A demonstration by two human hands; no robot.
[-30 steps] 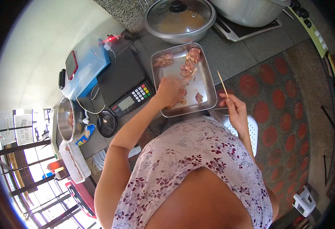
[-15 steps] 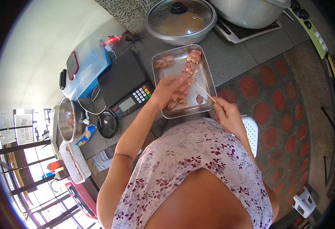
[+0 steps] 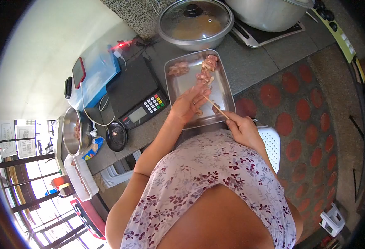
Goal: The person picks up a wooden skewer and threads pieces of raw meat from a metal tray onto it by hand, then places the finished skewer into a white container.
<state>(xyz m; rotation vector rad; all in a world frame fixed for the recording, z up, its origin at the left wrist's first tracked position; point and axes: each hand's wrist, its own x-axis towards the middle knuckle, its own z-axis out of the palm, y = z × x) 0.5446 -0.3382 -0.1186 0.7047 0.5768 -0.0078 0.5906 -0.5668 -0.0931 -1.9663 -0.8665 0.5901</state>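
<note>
A metal tray (image 3: 222,85) on the counter holds raw meat. One pile of meat (image 3: 178,68) lies at its back left, and meat pieces (image 3: 209,62) line its back right. My right hand (image 3: 242,128) pinches the near end of a thin wooden skewer (image 3: 215,106) above the tray's front right. Over the tray's left front is my left hand (image 3: 189,101), palm turned up, its fingertips at meat near the skewer's far end. Whether those fingers grip the meat is blurred. A small meat piece lies partly behind the skewer.
A lidded pot (image 3: 195,31) and a large pot (image 3: 269,12) stand behind the tray. Left are a black scale (image 3: 134,91), a small black dish (image 3: 116,136), a metal bowl (image 3: 71,133) and a white container (image 3: 80,178). A white perforated stool (image 3: 270,145) stands at the right.
My left hand has turned palm up and shifted slightly down. My right hand has moved slightly left and down with the skewer, which now tilts differently.
</note>
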